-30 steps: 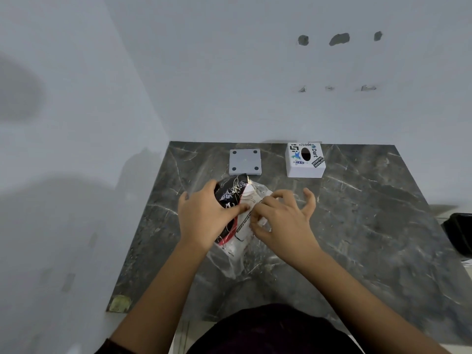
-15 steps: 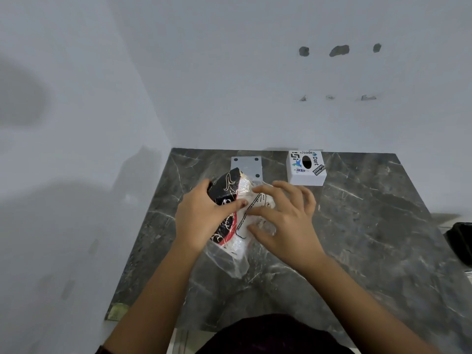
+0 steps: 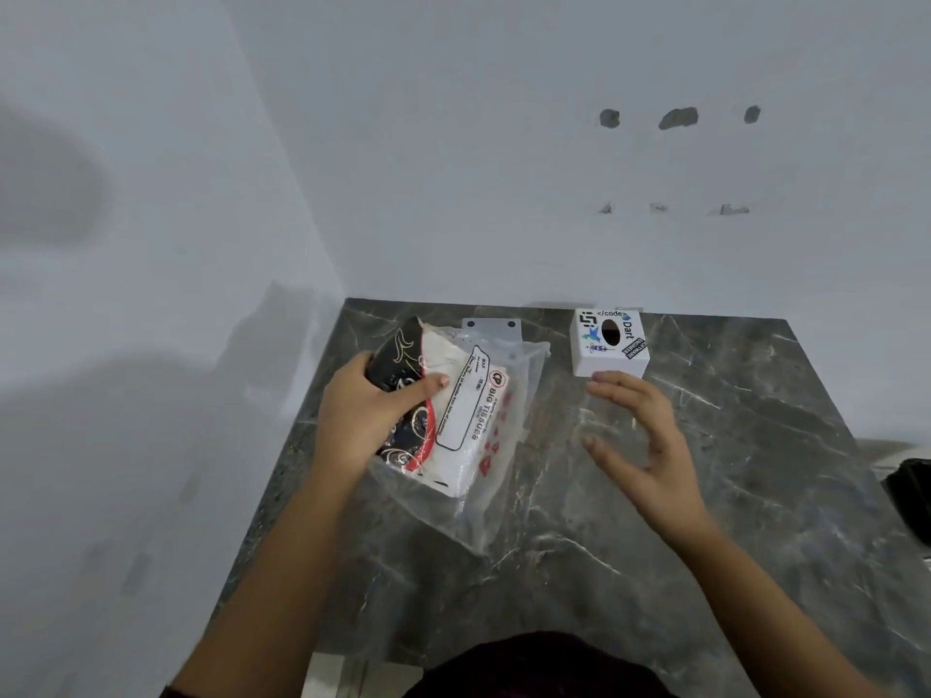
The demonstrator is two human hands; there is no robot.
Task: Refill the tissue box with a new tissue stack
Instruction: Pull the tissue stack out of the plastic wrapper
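My left hand (image 3: pixel 365 413) grips a plastic pack of tissues (image 3: pixel 466 420), printed black, red and white with "BIG TISSUES", and holds it tilted above the dark marble table (image 3: pixel 755 471). Loose clear wrapper hangs from the pack's lower right. My right hand (image 3: pixel 642 435) hovers open to the right of the pack, fingers spread, holding nothing, just in front of the white cube tissue box (image 3: pixel 609 342). That box stands at the back of the table, has stickers and a dark oval slot on top.
A grey square plate (image 3: pixel 491 329) with corner holes lies at the back, partly hidden behind the pack. White walls close the left and back sides. A black object (image 3: pixel 912 491) sits off the table's right edge.
My right hand let go of the pack and moved right toward the white box. My left hand lifted the pack and tilted it up.
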